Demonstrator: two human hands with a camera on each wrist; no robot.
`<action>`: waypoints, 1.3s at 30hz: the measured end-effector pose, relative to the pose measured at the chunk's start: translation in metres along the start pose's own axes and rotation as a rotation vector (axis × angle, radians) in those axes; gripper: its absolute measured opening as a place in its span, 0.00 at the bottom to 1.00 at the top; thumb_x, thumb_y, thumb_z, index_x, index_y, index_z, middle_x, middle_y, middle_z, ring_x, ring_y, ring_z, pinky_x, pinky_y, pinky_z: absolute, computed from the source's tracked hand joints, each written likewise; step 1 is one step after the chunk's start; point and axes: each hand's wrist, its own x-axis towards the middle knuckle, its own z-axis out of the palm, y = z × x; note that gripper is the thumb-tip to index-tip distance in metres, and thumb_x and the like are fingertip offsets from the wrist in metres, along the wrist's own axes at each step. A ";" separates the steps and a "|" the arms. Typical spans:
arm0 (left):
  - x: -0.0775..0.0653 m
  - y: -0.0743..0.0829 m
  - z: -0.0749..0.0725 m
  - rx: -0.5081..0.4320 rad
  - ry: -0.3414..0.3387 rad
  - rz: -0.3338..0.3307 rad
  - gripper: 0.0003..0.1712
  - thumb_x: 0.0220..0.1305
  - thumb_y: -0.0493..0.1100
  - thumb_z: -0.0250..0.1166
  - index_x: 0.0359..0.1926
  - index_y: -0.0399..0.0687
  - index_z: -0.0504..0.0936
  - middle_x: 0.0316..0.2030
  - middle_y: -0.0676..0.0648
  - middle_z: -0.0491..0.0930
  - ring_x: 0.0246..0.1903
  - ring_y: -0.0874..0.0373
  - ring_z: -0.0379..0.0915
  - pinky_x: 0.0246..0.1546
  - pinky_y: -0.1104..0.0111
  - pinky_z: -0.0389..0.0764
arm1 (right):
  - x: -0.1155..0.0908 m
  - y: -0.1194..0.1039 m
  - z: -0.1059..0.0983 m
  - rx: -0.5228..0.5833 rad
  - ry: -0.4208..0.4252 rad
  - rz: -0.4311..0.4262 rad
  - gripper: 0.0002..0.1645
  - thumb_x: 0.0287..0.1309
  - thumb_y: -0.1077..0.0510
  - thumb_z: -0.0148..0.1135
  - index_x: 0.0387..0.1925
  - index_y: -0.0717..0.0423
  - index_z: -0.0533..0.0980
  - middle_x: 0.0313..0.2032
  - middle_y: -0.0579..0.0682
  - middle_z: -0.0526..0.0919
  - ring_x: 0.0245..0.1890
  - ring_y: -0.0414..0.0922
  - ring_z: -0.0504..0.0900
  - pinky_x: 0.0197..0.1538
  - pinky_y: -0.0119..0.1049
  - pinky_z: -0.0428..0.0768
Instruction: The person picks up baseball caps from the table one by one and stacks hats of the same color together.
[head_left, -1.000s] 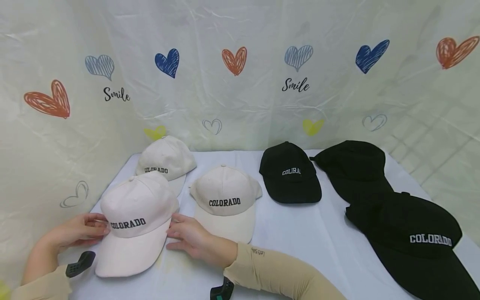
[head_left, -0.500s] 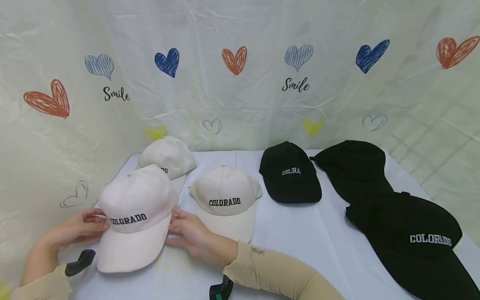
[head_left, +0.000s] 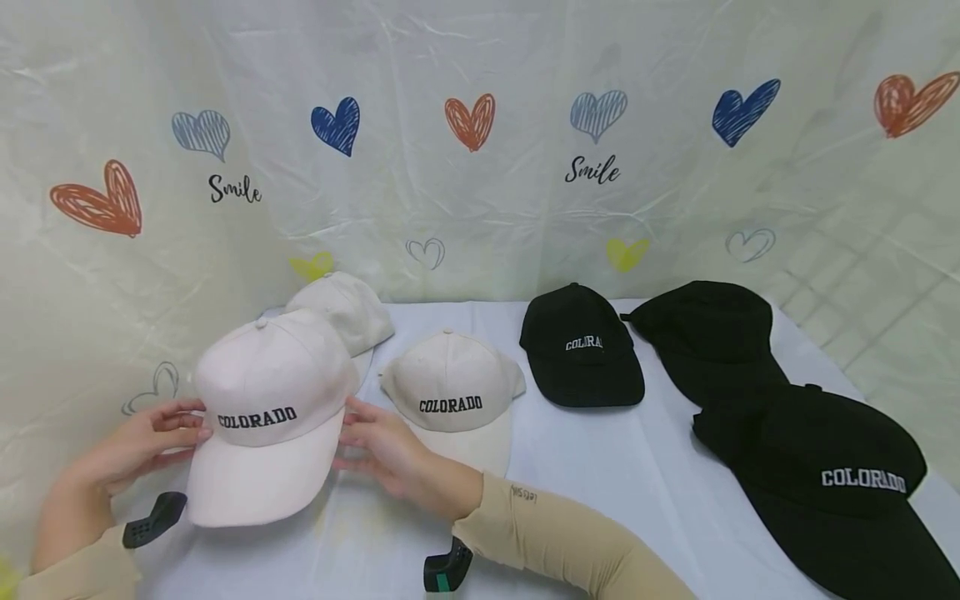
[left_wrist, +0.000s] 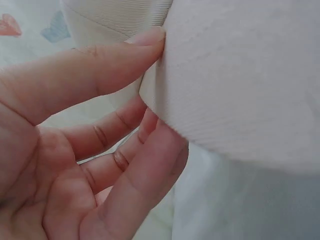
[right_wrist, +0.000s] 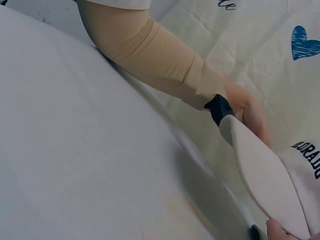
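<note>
Both hands hold a cream baseball cap (head_left: pixel 270 375) with COLORADO lettering at the front left, its brim toward me. My left hand (head_left: pixel 146 443) pinches its left edge; in the left wrist view the thumb (left_wrist: pixel 145 41) lies on the outside and the fingers go under the brim (left_wrist: pixel 245 100). At the opposite edge, the right hand (head_left: pixel 393 454) grips where crown and brim meet. Only a few right fingertips (right_wrist: pixel 278 231) show in the right wrist view, and a shadow lies on the table under the brim. Behind, a second cream cap (head_left: pixel 360 312) is partly covered.
A third cream cap (head_left: pixel 450 396) lies just beyond the right hand. Across the right side of the white-covered table (head_left: pixel 600 467) are a small black cap (head_left: pixel 581 375), another black cap (head_left: pixel 708 333) and a large black cap (head_left: pixel 832 450). A heart-printed curtain (head_left: pixel 510 217) hangs behind.
The held cap has risen and moved slightly away from me, with both hands following. It now hides the lettering of the cream cap behind it.
</note>
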 end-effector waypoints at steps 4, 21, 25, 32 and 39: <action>-0.002 0.006 -0.001 -0.030 0.000 0.035 0.30 0.72 0.36 0.63 0.64 0.21 0.59 0.44 0.56 0.80 0.42 0.69 0.79 0.44 0.67 0.85 | 0.001 -0.004 -0.002 -0.015 -0.005 -0.036 0.40 0.62 0.77 0.56 0.75 0.61 0.64 0.57 0.55 0.73 0.39 0.45 0.79 0.56 0.51 0.82; -0.004 0.044 0.014 0.019 0.030 0.072 0.37 0.74 0.40 0.63 0.69 0.23 0.53 0.47 0.52 0.76 0.42 0.70 0.78 0.44 0.70 0.84 | -0.001 -0.024 -0.018 -0.098 0.028 -0.125 0.40 0.61 0.76 0.63 0.73 0.53 0.69 0.58 0.53 0.75 0.43 0.44 0.82 0.53 0.41 0.83; -0.004 0.056 0.021 0.066 0.036 0.069 0.39 0.76 0.43 0.62 0.73 0.26 0.51 0.53 0.46 0.75 0.43 0.70 0.78 0.45 0.70 0.84 | -0.002 -0.030 -0.024 -0.113 0.046 -0.145 0.40 0.61 0.76 0.63 0.73 0.53 0.69 0.58 0.53 0.75 0.45 0.43 0.83 0.53 0.41 0.83; -0.001 0.072 0.034 0.117 0.057 0.056 0.42 0.75 0.46 0.63 0.74 0.28 0.51 0.59 0.32 0.71 0.43 0.67 0.77 0.46 0.67 0.84 | -0.003 -0.040 -0.034 -0.134 0.066 -0.167 0.41 0.61 0.76 0.63 0.74 0.54 0.68 0.59 0.54 0.74 0.47 0.45 0.82 0.53 0.40 0.83; 0.006 0.079 0.045 0.079 0.065 0.084 0.44 0.74 0.47 0.64 0.75 0.29 0.50 0.63 0.25 0.66 0.44 0.70 0.77 0.47 0.68 0.84 | -0.004 -0.047 -0.043 -0.165 0.095 -0.183 0.40 0.62 0.74 0.63 0.74 0.52 0.69 0.59 0.55 0.76 0.49 0.45 0.83 0.53 0.39 0.83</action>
